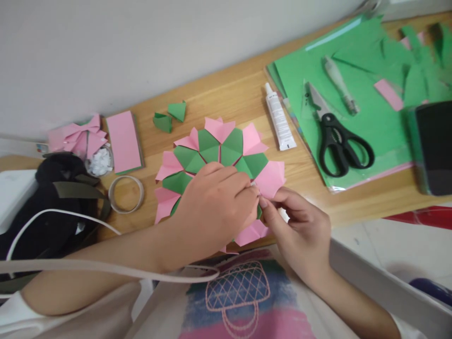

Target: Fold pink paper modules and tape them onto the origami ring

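Observation:
A round flower of folded pink and green paper (208,146) lies on the wooden table in front of me. My left hand (221,207) reaches across its middle, fingers closed on the paper at the right side and covering much of the centre. Opposite it, my right hand (300,228) pinches the flower's right edge between thumb and forefinger, beside a pink petal (271,179). The fingertips of both hands nearly meet there. A small white bit shows by the left fingertips; I cannot make out what it is. Two loose green folded pieces (177,111) lie beyond the flower.
A white glue tube (279,117) lies right of the flower. Black-handled scissors (335,136) and a cutter (341,84) rest on green paper sheets (296,70). A phone (436,146) is far right. Left are a tape roll (126,194), pink slips (122,141) and a white cable (106,267).

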Motion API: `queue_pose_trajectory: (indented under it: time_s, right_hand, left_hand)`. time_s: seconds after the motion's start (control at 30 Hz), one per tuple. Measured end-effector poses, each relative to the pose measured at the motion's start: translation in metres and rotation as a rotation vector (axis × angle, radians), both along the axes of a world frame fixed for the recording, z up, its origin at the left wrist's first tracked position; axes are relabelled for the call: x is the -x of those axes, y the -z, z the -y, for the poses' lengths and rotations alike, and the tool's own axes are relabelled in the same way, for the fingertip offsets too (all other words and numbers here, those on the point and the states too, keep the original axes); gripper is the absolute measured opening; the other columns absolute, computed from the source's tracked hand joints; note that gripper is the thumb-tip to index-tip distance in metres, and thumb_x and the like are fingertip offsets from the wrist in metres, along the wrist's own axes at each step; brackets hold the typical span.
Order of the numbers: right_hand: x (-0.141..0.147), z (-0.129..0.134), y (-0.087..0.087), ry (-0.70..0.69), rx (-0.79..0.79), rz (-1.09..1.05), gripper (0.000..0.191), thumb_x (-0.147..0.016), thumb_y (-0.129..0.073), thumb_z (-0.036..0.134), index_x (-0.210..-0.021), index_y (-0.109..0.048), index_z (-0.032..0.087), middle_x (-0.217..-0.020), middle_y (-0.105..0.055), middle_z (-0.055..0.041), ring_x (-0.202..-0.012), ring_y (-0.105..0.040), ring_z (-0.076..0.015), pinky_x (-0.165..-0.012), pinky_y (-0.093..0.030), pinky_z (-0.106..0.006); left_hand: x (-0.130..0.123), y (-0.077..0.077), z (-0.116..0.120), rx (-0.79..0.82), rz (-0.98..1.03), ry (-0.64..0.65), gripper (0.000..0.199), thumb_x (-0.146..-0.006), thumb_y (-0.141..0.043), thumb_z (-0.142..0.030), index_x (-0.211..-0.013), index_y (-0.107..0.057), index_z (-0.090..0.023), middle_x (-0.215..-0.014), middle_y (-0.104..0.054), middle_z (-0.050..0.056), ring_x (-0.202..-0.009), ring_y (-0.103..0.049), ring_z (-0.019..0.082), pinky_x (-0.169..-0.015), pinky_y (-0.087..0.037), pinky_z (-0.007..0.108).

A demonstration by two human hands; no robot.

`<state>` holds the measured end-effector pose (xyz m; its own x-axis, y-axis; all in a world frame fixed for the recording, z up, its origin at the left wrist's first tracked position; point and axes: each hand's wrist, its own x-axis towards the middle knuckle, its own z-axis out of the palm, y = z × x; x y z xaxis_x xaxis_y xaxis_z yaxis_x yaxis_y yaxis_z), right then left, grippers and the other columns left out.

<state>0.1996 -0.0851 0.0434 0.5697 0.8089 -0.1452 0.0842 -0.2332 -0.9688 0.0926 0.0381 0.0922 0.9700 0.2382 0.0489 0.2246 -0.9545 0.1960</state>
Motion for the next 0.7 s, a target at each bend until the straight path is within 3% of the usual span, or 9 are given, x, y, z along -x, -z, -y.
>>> queue_pose_trajectory:
  time_s: [0.37,0.7]
  right_hand:
    - [0.0027,-0.0004,-0.0012,0.029,0.048,-0.043,0.011,-0.085,-0.061,0.029,-0.078,-0.063,0.020,-0.065,-0.060,0.0020,-0.056,-0.052,-0.0098,-0.052,-0.042,-0.024]
    - [0.0008,-0.0010,-0.0028,0.007,0.021,0.032,0.017,-0.085,-0.061,0.027,-0.071,-0.061,0.020,-0.063,-0.057,0.0027,-0.057,-0.050,-0.0087,-0.052,-0.043,-0.022]
  left_hand:
    - [-0.0007,0.0089,0.0060,-0.237,0.196,0.084,0.022,-0.087,-0.050,-0.009,-0.069,-0.059,-0.017,-0.067,-0.066,0.004,-0.067,-0.061,0.019,-0.060,-0.043,0.035]
    - [-0.0018,0.0037,-0.0040,0.025,-0.004,0.017,0.027,-0.089,-0.043,-0.011,-0.069,-0.060,-0.018,-0.074,-0.066,0.003,-0.072,-0.060,0.017,-0.065,-0.043,0.035]
